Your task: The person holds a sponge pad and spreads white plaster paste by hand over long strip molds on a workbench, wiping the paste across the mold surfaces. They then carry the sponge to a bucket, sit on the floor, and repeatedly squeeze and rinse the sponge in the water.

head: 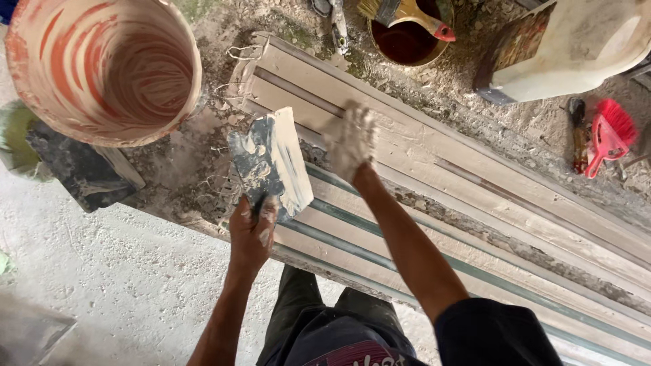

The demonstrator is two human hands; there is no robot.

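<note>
Left hand (251, 230) clenched on handle of plaster-smeared trowel (271, 163), blade tilted up near bench's left end. Right hand (350, 141), plaster-coated, arm extended, fingers spread flat, pressing on long moulding (475, 203) lying along the bench.

Soft, even daylight falls over a dusty work surface, seen from above.

No hard shadows or glare; the pale floor (102, 285) reads bright, nearly washed out. The plaster-coated right hand (349, 141) is slightly motion-blurred; wide-angle bending shows toward the edges.
</note>
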